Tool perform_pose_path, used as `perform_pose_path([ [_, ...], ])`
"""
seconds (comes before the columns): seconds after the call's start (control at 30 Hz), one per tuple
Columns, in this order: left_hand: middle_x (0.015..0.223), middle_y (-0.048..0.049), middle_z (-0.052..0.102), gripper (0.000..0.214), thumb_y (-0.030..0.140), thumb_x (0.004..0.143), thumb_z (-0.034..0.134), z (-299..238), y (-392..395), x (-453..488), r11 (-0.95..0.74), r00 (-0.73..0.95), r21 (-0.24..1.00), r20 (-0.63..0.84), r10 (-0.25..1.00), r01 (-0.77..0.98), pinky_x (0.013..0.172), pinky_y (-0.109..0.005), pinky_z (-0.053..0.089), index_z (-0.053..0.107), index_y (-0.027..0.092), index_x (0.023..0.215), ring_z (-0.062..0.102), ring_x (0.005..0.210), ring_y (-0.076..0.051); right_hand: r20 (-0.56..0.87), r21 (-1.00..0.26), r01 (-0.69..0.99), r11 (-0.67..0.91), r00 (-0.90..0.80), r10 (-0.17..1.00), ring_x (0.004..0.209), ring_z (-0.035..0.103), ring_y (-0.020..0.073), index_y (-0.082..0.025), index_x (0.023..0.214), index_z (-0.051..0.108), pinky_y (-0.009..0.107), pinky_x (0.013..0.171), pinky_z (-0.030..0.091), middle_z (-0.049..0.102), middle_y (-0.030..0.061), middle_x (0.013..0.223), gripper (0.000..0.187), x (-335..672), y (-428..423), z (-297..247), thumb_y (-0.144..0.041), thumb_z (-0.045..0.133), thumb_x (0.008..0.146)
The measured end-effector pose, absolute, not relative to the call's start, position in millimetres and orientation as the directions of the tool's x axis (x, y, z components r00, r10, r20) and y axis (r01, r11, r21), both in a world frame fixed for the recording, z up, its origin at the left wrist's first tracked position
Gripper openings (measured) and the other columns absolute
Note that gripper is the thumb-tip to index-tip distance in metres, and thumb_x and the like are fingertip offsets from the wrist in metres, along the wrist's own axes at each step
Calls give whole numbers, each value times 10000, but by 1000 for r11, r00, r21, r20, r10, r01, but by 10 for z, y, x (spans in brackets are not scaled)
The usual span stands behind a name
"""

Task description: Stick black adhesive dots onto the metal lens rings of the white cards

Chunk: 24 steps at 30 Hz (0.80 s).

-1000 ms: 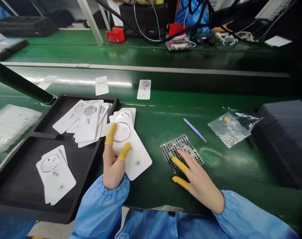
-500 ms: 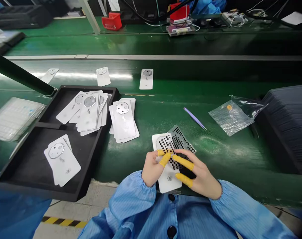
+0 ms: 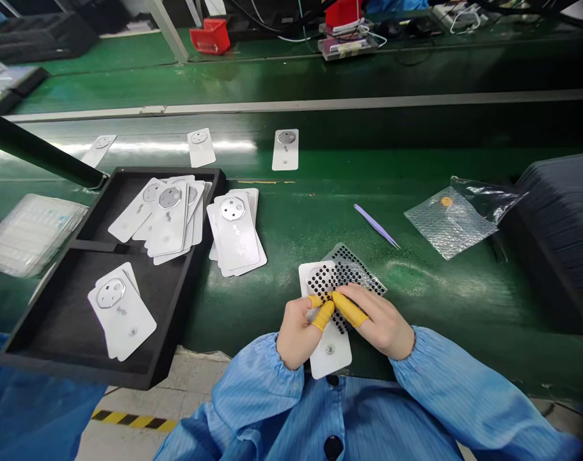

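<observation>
A clear sheet of small black dots lies partly over a white phone-shaped panel at the table's front edge. My left hand, with yellow finger cots, pinches the sheet over the panel. My right hand comes in from the right, its thumb and forefinger closed at the same spot. The fingertips of both hands meet; anything tiny between the right fingertips is hidden. Purple tweezers rest on the table beyond the sheet.
To the left, a black tray holds several white panels, with a stack of panels beside it. A bubble-wrap bag lies at right near a black bin. Clear plastic trays sit far left. Three panels lie farther back.
My right hand's spread fingers have drawn together, its thumb and forefinger now meeting the left fingertips. The sheet and panel appear slightly lower and farther right as the view shifts.
</observation>
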<state>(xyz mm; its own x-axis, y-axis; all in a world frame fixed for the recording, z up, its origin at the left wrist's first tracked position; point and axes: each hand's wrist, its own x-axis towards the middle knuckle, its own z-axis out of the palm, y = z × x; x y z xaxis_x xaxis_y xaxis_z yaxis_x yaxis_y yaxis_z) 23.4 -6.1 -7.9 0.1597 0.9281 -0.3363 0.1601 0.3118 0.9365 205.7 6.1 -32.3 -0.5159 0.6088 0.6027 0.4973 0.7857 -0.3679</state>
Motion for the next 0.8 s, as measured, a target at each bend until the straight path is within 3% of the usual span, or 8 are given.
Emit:
perform_pose_path([
  [0.1, 799, -78, 717, 268, 348, 841, 579, -127, -59, 261, 216, 183, 941, -268, 946, 262, 730, -325, 509, 724, 123, 823, 640, 750, -225, 608, -455, 480, 750, -447, 655, 1009, 637, 212, -163, 1128, 599, 371, 836, 584, 668, 127, 1038, 291, 1991, 71, -391, -95, 532, 853],
  [0.2, 832, -94, 729, 266, 338, 848, 568, -157, -26, 245, 217, 218, 930, -287, 933, 296, 759, -341, 520, 724, 123, 840, 661, 794, -246, 504, -659, 460, 595, -318, 803, 873, 647, 163, -181, 1037, 618, 304, 754, 579, 659, 91, 961, 191, 1929, 126, -395, -139, 542, 866],
  [0.3, 1037, -126, 717, 295, 330, 833, 599, -119, -2, 95, 236, 202, 930, -298, 933, 283, 876, -374, 511, 694, 119, 1016, 661, 953, -278, 423, -756, 442, 482, -232, 876, 837, 642, 145, -188, 946, 625, 280, 750, 564, 656, 64, 928, 113, 1928, 176, -387, -145, 559, 865],
  [0.4, 1265, -128, 615, 485, 301, 834, 604, -9, -69, -131, 196, 53, 941, -218, 974, 277, 1001, -396, 450, 534, 162, 1293, 588, 1142, -291, 409, -764, 448, 464, -221, 886, 826, 640, 145, -200, 922, 629, 280, 754, 555, 656, 47, 909, 113, 1952, 186, -358, -127, 591, 846],
  [0.53, 1178, -132, 651, 736, 298, 815, 640, 157, -257, -202, 225, -119, 953, -205, 972, 201, 947, -406, 499, 288, 215, 1457, 623, 1085, -307, 501, -696, 483, 531, -203, 842, 831, 650, 155, -228, 989, 636, 285, 775, 560, 663, 37, 933, 234, 1919, 140, -162, -83, 627, 806],
  [0.7, 1146, -106, 672, 873, 218, 825, 640, 310, -353, 41, 200, 71, 978, -204, 976, 65, 859, -376, 553, 83, 262, 1496, 676, 974, -273, 505, -605, 539, 586, -309, 806, 958, 662, 196, -264, 1150, 594, 343, 907, 562, 699, 15, 971, 315, 1804, 26, 167, -156, 576, 855],
  [0.8, 1275, -98, 605, 902, 137, 792, 664, 372, -351, 125, 103, 125, 993, -110, 986, 61, 906, -382, 537, 105, 291, 1482, 639, 1076, -274, 548, -558, 507, 657, -369, 750, 975, 661, 200, -244, 1217, 554, 388, 940, 551, 691, 33, 1047, 332, 1782, -5, 226, -185, 446, 909],
])
